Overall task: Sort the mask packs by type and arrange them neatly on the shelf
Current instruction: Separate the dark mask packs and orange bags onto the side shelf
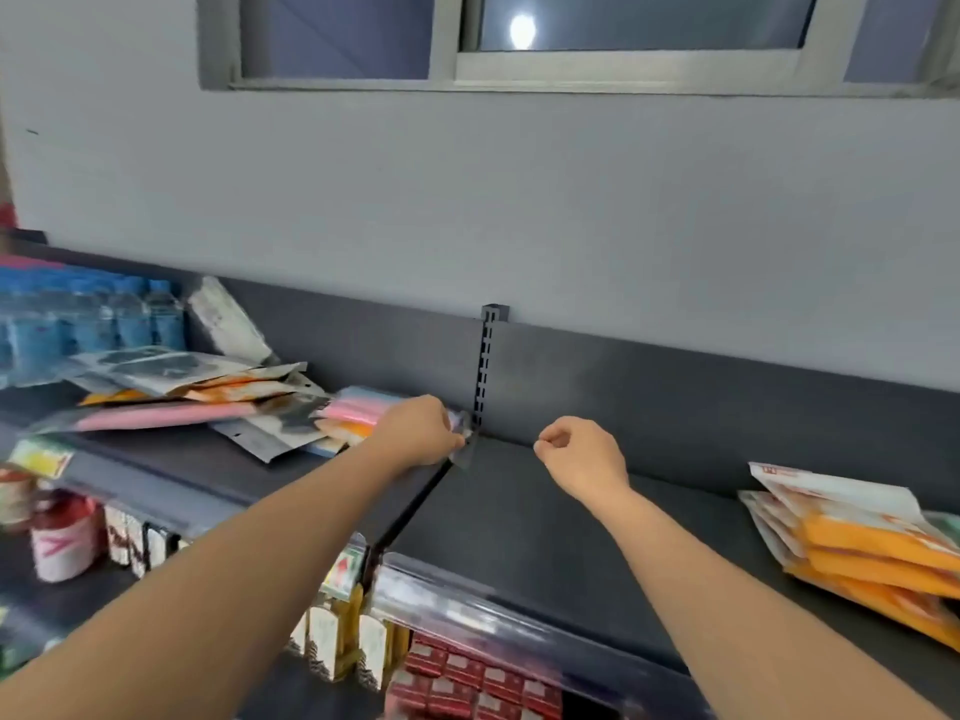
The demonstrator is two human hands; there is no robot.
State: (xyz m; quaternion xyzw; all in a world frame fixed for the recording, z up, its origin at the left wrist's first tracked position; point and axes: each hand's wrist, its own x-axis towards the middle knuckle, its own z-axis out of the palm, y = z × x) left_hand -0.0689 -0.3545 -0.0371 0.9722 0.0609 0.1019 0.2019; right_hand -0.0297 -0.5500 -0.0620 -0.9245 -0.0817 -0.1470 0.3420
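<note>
A jumbled heap of mask packs (208,397), pink, orange, grey and black, lies on the left part of the dark top shelf (519,522). My left hand (421,431) is closed on the edge of a pink mask pack (358,407) at the heap's right end, next to the slotted upright. My right hand (576,454) hovers over the shelf's bare middle, loosely curled with nothing in it. At the far right lies a neat stack of orange mask packs (872,553).
A slotted metal upright (485,366) divides the shelf's back panel. Blue packs (88,324) stand at the far left. The lower shelf holds red and white jars (62,543), small boxes (332,636) and red cartons (467,678). A grey wall with a window rises behind.
</note>
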